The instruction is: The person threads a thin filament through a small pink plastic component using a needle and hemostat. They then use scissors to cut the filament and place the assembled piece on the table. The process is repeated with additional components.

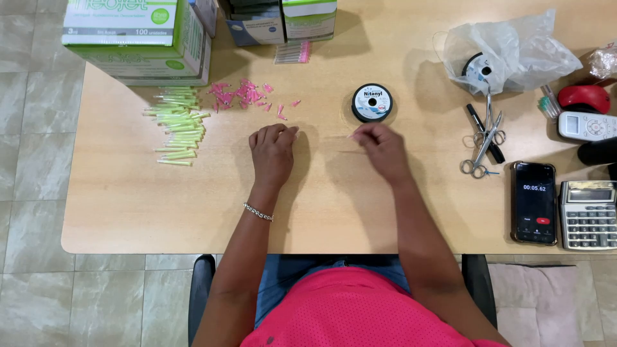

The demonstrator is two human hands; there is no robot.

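Thin nylon line (340, 136), barely visible, is stretched between the left hand (272, 154) and right hand (384, 151), both pinched narrow on it. The spool (371, 103) lies just beyond the right hand. Loose pink caps (241, 94) and green tubes (177, 125) lie unassembled beyond the left hand on the counter (160, 212); a clear bag (514, 48) far right holds another spool.

I see a pale tan wooden table (160, 212) with faint grain. On it lies a heap of light green caps (178, 125) beside a scatter of bright pink pieces (241, 94). The spool (371, 103) is black with a white label. Behind stand white-and-green boxes (138, 38). To one side I make out silver scissors (485, 142), a black phone (533, 202), a grey calculator (589, 215), a clear whitish bag (508, 48) and a red mouse (583, 97). The person's shirt (360, 311) is hot pink, the bracelet (258, 213) silver.
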